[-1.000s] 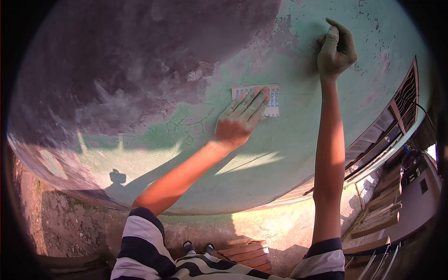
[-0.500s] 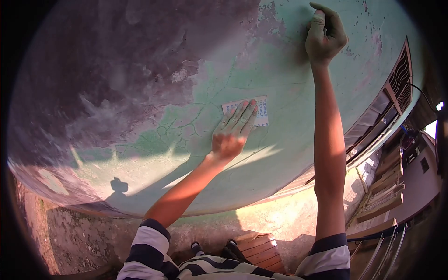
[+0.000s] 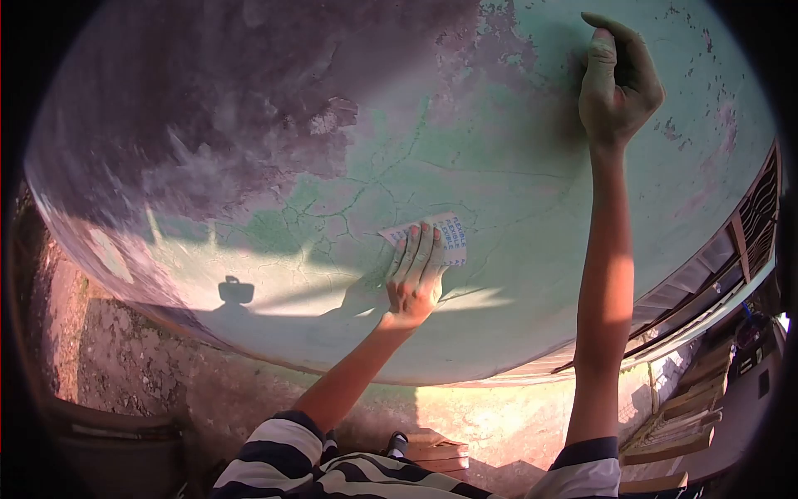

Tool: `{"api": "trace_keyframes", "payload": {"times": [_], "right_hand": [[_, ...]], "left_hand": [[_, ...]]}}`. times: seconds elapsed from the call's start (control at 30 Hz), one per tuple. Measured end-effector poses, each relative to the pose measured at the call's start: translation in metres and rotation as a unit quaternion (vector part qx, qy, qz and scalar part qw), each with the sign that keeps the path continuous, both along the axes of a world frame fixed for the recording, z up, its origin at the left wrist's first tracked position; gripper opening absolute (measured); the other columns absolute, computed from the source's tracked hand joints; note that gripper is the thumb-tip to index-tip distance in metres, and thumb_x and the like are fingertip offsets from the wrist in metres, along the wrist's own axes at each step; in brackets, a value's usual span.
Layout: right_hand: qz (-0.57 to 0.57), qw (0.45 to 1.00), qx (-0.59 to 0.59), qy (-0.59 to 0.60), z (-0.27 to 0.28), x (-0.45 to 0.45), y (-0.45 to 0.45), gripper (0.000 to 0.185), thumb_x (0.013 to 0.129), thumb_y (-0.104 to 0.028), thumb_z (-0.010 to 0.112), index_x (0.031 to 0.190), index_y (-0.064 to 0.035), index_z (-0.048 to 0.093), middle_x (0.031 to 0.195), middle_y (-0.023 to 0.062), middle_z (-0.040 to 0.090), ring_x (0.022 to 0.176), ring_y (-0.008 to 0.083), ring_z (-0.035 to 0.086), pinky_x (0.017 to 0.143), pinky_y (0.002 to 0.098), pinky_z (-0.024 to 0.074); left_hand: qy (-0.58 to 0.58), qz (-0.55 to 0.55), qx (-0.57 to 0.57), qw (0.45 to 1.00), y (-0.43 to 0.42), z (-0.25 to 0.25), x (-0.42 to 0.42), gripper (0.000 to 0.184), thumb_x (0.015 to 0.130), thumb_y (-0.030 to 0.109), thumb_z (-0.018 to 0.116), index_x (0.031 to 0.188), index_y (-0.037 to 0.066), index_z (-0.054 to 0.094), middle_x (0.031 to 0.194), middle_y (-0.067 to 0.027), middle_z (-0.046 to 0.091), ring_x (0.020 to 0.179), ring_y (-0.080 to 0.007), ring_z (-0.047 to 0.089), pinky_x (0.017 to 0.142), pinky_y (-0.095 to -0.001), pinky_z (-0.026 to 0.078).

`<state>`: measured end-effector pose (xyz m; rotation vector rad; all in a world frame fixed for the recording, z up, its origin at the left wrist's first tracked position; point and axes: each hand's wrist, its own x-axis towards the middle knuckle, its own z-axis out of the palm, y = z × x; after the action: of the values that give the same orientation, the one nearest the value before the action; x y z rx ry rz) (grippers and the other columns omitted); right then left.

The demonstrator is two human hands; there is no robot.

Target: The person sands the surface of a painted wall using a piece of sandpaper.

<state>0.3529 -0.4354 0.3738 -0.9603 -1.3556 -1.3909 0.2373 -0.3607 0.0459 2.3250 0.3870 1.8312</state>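
A sheet of sandpaper [image 3: 454, 241], pale with "FLEXIBLE" printed in blue on its back, lies against the green wall [image 3: 507, 191]. My left hand [image 3: 413, 279] presses it there, fingers stretched over the sheet. Fine cracks run through the paint just above and to the left of that hand. Up at the right, my right hand [image 3: 619, 91] is raised beside the wall with its fingers loosely curled and a gap between thumb and fingers. Nothing shows in it. Whether its far side touches the wall is hidden.
Dark, worn paint [image 3: 249, 91] covers the wall's upper left. A window with a metal grille [image 3: 752, 200] is at the right. Below are the sunlit ground [image 3: 499, 407], a wooden platform [image 3: 436, 453] by my feet, and stacked planks [image 3: 682, 424] at lower right.
My left hand has slid the sandpaper down the wall. The camera view has shifted too, and my right hand appears farther right, in much the same curled pose.
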Motion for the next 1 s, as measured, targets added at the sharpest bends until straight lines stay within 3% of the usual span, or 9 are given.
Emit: {"api": "trace_keyframes", "payload": {"times": [0.1, 0.23, 0.3, 0.4, 0.5, 0.6, 0.7, 0.83, 1.0], "right_hand": [[-0.002, 1.000, -0.012, 0.010, -0.002, 0.000, 0.000, 0.017, 0.096, -0.007, 0.060, 0.102, -0.0050, 0.076, 0.071, -0.0070, 0.059, 0.059, -0.0001, 0.045, 0.054, 0.0169, 0.0356], [0.058, 0.997, -0.046, 0.034, -0.002, 0.000, 0.003, 0.017, 0.096, -0.009, 0.062, 0.105, -0.0054, 0.076, 0.072, -0.0080, 0.059, 0.061, -0.0005, 0.045, 0.056, 0.0167, 0.0353], [0.070, 0.996, -0.058, 0.026, 0.000, -0.004, 0.004, 0.018, 0.097, -0.011, 0.062, 0.106, -0.0055, 0.077, 0.073, -0.0075, 0.058, 0.062, -0.0004, 0.045, 0.056, 0.0168, 0.0355], [0.004, 0.996, -0.084, 0.039, 0.000, -0.015, 0.005, 0.017, 0.094, -0.012, 0.063, 0.101, -0.0075, 0.078, 0.066, -0.0056, 0.058, 0.060, 0.0013, 0.048, 0.057, 0.0181, 0.0394], [0.131, 0.982, -0.111, 0.073, -0.008, -0.038, 0.024, 0.018, 0.095, -0.011, 0.062, 0.102, -0.0073, 0.078, 0.068, -0.0058, 0.056, 0.061, 0.0020, 0.048, 0.057, 0.0182, 0.0389], [0.146, 0.959, -0.232, -0.077, -0.020, -0.067, 0.056, 0.017, 0.095, -0.009, 0.063, 0.106, -0.0058, 0.075, 0.070, -0.0016, 0.063, 0.060, 0.0035, 0.050, 0.057, 0.0201, 0.0414], [0.112, 0.869, -0.453, -0.164, -0.048, -0.090, 0.078, 0.018, 0.092, -0.008, 0.064, 0.107, -0.0021, 0.072, 0.072, 0.0035, 0.061, 0.062, 0.0083, 0.057, 0.058, 0.0253, 0.0441], [0.036, 0.836, -0.412, -0.362, -0.064, -0.086, 0.104, 0.026, 0.079, -0.003, 0.070, 0.105, -0.0036, 0.071, 0.079, 0.0100, 0.068, 0.063, 0.0244, 0.063, 0.059, 0.0336, 0.0497], [0.083, 0.841, -0.454, -0.283, -0.058, -0.077, 0.097, 0.026, 0.078, -0.002, 0.069, 0.104, -0.0013, 0.071, 0.087, 0.0146, 0.070, 0.073, 0.0295, 0.068, 0.068, 0.0346, 0.0533]], "left_hand": [[-0.013, 0.003, 0.008, 1.000, -0.010, -0.031, -0.001, 0.047, 0.080, 0.016, 0.070, 0.124, 0.000, 0.067, 0.129, -0.0206, 0.065, 0.126, -0.0350, 0.060, 0.107, -0.0468, 0.045], [-0.079, 0.095, -0.056, 0.991, 0.023, 0.039, -0.004, 0.049, 0.086, 0.010, 0.064, 0.131, -0.009, 0.058, 0.142, -0.0278, 0.053, 0.134, -0.0429, 0.050, 0.110, -0.0490, 0.042], [-0.227, 0.146, -0.079, 0.959, 0.038, 0.059, -0.006, 0.050, 0.089, 0.008, 0.061, 0.134, -0.014, 0.053, 0.146, -0.0312, 0.046, 0.136, -0.0470, 0.045, 0.112, -0.0504, 0.040], [-0.175, 0.124, -0.109, 0.971, 0.012, 0.009, 0.014, 0.050, 0.090, 0.008, 0.060, 0.133, -0.015, 0.052, 0.143, -0.0331, 0.048, 0.135, -0.0473, 0.046, 0.111, -0.0506, 0.041], [-0.104, 0.068, -0.073, 0.990, -0.042, -0.062, 0.033, 0.049, 0.085, 0.005, 0.065, 0.130, -0.011, 0.057, 0.138, -0.0316, 0.054, 0.133, -0.0453, 0.050, 0.109, -0.0503, 0.044], [-0.111, 0.070, -0.084, 0.988, -0.027, -0.063, 0.030, 0.049, 0.085, 0.003, 0.064, 0.131, -0.012, 0.055, 0.141, -0.0326, 0.051, 0.134, -0.0462, 0.048, 0.110, -0.0500, 0.043], [-0.281, 0.132, -0.238, 0.920, 0.011, -0.007, 0.012, 0.044, 0.091, 0.001, 0.055, 0.132, -0.016, 0.052, 0.146, -0.0352, 0.043, 0.136, -0.0491, 0.043, 0.112, -0.0514, 0.040], [-0.293, 0.147, -0.203, 0.923, 0.008, -0.032, 0.030, 0.040, 0.096, 0.004, 0.050, 0.129, -0.017, 0.053, 0.141, -0.0376, 0.046, 0.136, -0.0528, 0.042, 0.112, -0.0572, 0.037], [-0.179, 0.080, -0.169, 0.966, -0.044, -0.093, 0.048, 0.036, 0.096, 0.006, 0.047, 0.116, -0.021, 0.058, 0.135, -0.0401, 0.050, 0.133, -0.0573, 0.042, 0.111, -0.0629, 0.035]]}}
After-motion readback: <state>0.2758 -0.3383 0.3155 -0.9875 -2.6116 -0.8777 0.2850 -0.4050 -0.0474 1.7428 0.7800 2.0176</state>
